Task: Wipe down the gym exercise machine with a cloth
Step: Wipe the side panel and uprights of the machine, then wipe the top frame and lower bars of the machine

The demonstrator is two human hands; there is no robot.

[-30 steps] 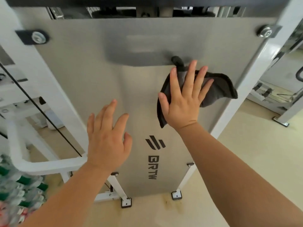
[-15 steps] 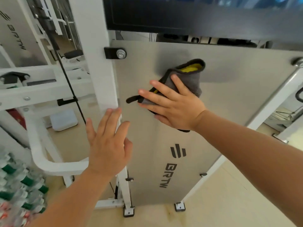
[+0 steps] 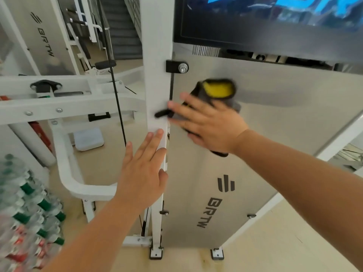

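Slid leftward, flat right hand [image 3: 208,124] presses cloth [image 3: 218,91] above BRTW lettering [image 3: 208,213]; left hand [image 3: 141,173] spread.

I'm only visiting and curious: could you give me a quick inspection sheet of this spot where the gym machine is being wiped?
Surface: grey panel of the machine, fixed beside a white post.
Job's things: grey cloth with a yellow side, blurred, lying against the panel next to the post.
Clutter: bottles stacked at lower left; a pale box on the floor.
Hands: right hand presses flat on the cloth; left hand has straight fingers in front of the post, contact unclear.
Cables: a thin black cable runs down left of the post.
Surroundings: dark screen above the panel; a second machine and stairs behind.
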